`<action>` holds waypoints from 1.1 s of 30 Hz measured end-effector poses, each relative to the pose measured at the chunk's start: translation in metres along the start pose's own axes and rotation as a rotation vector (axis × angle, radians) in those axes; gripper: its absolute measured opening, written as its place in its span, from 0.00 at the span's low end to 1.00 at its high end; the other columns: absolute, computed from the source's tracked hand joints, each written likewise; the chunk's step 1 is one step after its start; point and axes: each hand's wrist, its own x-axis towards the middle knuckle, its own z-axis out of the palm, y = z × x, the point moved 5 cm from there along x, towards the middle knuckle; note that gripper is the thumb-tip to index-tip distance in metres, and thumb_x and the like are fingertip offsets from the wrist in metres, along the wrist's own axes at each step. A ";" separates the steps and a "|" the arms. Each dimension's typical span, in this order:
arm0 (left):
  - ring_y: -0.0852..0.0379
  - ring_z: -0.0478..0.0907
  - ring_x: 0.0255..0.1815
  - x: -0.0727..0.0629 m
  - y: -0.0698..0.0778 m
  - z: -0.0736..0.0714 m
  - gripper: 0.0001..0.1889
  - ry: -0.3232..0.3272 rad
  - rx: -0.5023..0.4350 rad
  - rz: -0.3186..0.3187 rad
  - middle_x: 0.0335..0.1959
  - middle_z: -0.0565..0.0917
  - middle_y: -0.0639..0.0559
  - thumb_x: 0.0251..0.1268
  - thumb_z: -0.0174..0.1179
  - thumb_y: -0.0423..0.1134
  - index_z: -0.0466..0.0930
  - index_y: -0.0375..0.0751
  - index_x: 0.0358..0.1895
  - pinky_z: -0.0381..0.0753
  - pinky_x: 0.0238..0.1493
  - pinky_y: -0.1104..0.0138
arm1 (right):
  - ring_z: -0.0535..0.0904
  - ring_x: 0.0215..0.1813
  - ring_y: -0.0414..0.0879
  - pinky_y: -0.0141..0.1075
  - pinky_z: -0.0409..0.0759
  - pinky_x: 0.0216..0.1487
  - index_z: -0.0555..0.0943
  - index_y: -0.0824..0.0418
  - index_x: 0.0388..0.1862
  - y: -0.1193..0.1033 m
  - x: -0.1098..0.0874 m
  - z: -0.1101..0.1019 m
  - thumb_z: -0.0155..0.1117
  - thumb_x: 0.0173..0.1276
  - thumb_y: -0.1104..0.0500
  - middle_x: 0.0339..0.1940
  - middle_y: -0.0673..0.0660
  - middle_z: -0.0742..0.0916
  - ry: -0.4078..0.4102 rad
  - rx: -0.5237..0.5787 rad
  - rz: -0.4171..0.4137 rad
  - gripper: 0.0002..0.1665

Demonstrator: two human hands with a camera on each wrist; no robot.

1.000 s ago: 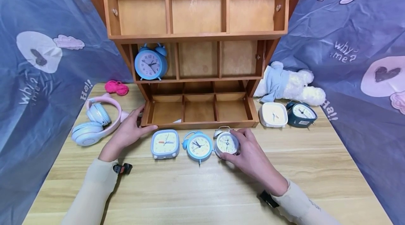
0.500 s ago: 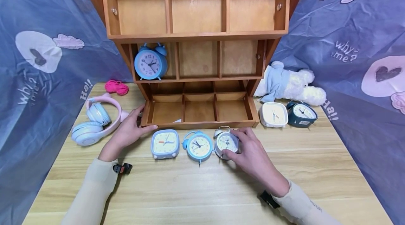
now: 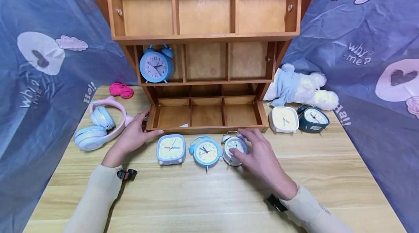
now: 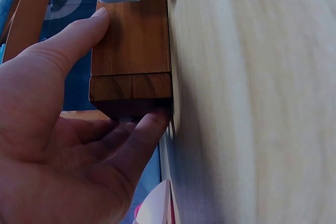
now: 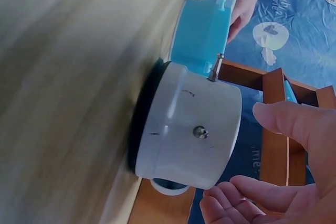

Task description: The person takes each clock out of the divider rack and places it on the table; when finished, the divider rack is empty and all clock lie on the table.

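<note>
My left hand (image 3: 134, 133) grips the left front corner of the wooden shelf unit (image 3: 209, 130), thumb along the front board (image 4: 131, 38) and fingers round the side. A white twin-bell alarm clock (image 3: 236, 149) lies face up before the shelf. Over its right side hovers my right hand (image 3: 258, 154), fingers spread. The right wrist view shows the thumb apart from the white clock's body (image 5: 191, 124), with the fingertips close to its bell end. Left of it in a row lie a blue twin-bell clock (image 3: 207, 151) and a square blue-rimmed clock (image 3: 171, 149).
Another blue twin-bell clock (image 3: 156, 66) stands in the middle tier's left compartment. On the right are a square white clock (image 3: 284, 119), a dark green clock (image 3: 313, 119) and a plush toy (image 3: 299, 85). Headphones (image 3: 98, 123) and pink yarn (image 3: 121, 90) lie on the left.
My right hand has loosened from the white clock; its fingers have lifted and spread toward the bells. The left hand keeps its place on the shelf corner.
</note>
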 end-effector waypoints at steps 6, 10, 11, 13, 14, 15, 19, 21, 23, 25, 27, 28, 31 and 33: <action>0.23 0.72 0.81 -0.001 0.000 -0.003 0.60 0.016 0.002 0.007 0.88 0.61 0.24 0.73 0.78 0.56 0.47 0.38 0.93 0.78 0.77 0.33 | 0.87 0.66 0.63 0.63 0.85 0.69 0.83 0.66 0.73 -0.010 0.013 0.001 0.86 0.67 0.53 0.66 0.64 0.88 0.001 0.042 -0.013 0.39; 0.23 0.70 0.82 -0.001 0.000 -0.003 0.60 0.016 0.000 0.006 0.89 0.60 0.24 0.73 0.77 0.56 0.46 0.38 0.94 0.77 0.78 0.33 | 0.86 0.68 0.61 0.61 0.86 0.69 0.82 0.65 0.76 -0.020 0.026 0.007 0.85 0.68 0.53 0.66 0.64 0.87 -0.012 0.078 -0.036 0.40; 0.23 0.69 0.83 -0.002 0.001 -0.003 0.60 0.015 0.000 0.004 0.89 0.59 0.24 0.73 0.77 0.57 0.46 0.38 0.94 0.75 0.79 0.32 | 0.86 0.68 0.61 0.60 0.86 0.69 0.82 0.65 0.76 -0.023 0.028 0.009 0.85 0.68 0.53 0.67 0.63 0.87 -0.012 0.084 -0.044 0.41; 0.23 0.67 0.84 -0.002 0.001 -0.002 0.60 0.012 0.002 0.002 0.89 0.58 0.24 0.73 0.77 0.57 0.46 0.38 0.93 0.73 0.81 0.32 | 0.85 0.70 0.60 0.59 0.85 0.71 0.81 0.63 0.77 -0.028 0.034 0.011 0.85 0.68 0.54 0.68 0.62 0.87 -0.009 0.103 -0.058 0.41; 0.23 0.67 0.84 -0.002 0.001 -0.002 0.60 0.011 0.002 0.000 0.89 0.58 0.24 0.72 0.77 0.57 0.46 0.38 0.93 0.73 0.81 0.32 | 0.85 0.71 0.60 0.59 0.85 0.72 0.81 0.62 0.78 -0.031 0.037 0.012 0.85 0.68 0.53 0.69 0.62 0.86 -0.009 0.110 -0.064 0.42; 0.23 0.67 0.84 -0.002 0.001 -0.002 0.61 0.011 0.004 0.002 0.89 0.59 0.24 0.72 0.77 0.58 0.46 0.37 0.93 0.73 0.81 0.32 | 0.84 0.71 0.59 0.58 0.85 0.72 0.80 0.61 0.79 -0.035 0.040 0.013 0.85 0.69 0.53 0.70 0.61 0.86 -0.009 0.120 -0.069 0.43; 0.23 0.69 0.83 -0.002 0.002 -0.003 0.60 0.016 0.006 0.010 0.89 0.60 0.24 0.72 0.77 0.57 0.47 0.36 0.93 0.74 0.80 0.32 | 0.83 0.75 0.58 0.59 0.83 0.75 0.78 0.59 0.81 -0.049 0.052 0.014 0.84 0.70 0.51 0.73 0.59 0.84 -0.020 0.153 -0.092 0.44; 0.23 0.69 0.83 -0.001 0.003 -0.003 0.60 0.018 0.007 0.012 0.89 0.60 0.23 0.73 0.77 0.57 0.47 0.36 0.93 0.73 0.81 0.31 | 0.82 0.75 0.58 0.59 0.83 0.76 0.78 0.59 0.82 -0.056 0.058 0.014 0.83 0.71 0.50 0.74 0.58 0.83 -0.025 0.164 -0.108 0.43; 0.23 0.68 0.84 -0.001 0.003 -0.003 0.60 0.015 0.005 0.007 0.89 0.60 0.24 0.72 0.77 0.57 0.47 0.37 0.93 0.73 0.81 0.32 | 0.82 0.75 0.58 0.59 0.82 0.76 0.78 0.60 0.81 -0.063 0.064 0.013 0.83 0.72 0.50 0.73 0.58 0.83 -0.016 0.173 -0.127 0.43; 0.23 0.69 0.84 -0.001 0.003 -0.003 0.61 0.010 0.003 0.003 0.89 0.59 0.24 0.72 0.77 0.57 0.47 0.37 0.93 0.75 0.80 0.32 | 0.83 0.74 0.58 0.59 0.82 0.76 0.78 0.61 0.81 -0.070 0.070 0.012 0.83 0.71 0.51 0.73 0.59 0.83 0.001 0.184 -0.155 0.43; 0.24 0.69 0.83 -0.001 0.002 -0.003 0.61 0.006 0.002 -0.001 0.89 0.59 0.25 0.72 0.78 0.58 0.46 0.38 0.94 0.76 0.80 0.33 | 0.83 0.73 0.58 0.59 0.82 0.75 0.79 0.61 0.80 -0.077 0.076 0.011 0.84 0.70 0.52 0.72 0.60 0.84 0.023 0.195 -0.182 0.43; 0.24 0.70 0.83 -0.001 0.002 -0.003 0.61 0.005 0.002 -0.003 0.89 0.59 0.25 0.72 0.77 0.58 0.46 0.38 0.94 0.76 0.79 0.33 | 0.83 0.73 0.58 0.58 0.82 0.75 0.79 0.61 0.80 -0.081 0.079 0.011 0.84 0.70 0.52 0.72 0.60 0.84 0.031 0.203 -0.193 0.43; 0.25 0.72 0.81 -0.001 0.000 -0.002 0.61 0.005 0.003 -0.003 0.89 0.60 0.25 0.72 0.77 0.58 0.46 0.38 0.94 0.78 0.78 0.34 | 0.82 0.74 0.57 0.56 0.82 0.76 0.78 0.61 0.80 -0.092 0.090 0.012 0.84 0.70 0.53 0.73 0.59 0.83 0.043 0.225 -0.224 0.43; 0.25 0.72 0.81 0.000 -0.001 -0.001 0.61 0.005 0.004 -0.002 0.89 0.60 0.25 0.72 0.77 0.58 0.46 0.39 0.94 0.78 0.77 0.34 | 0.81 0.75 0.56 0.55 0.82 0.77 0.77 0.61 0.81 -0.100 0.097 0.013 0.84 0.71 0.52 0.73 0.59 0.82 0.050 0.237 -0.248 0.44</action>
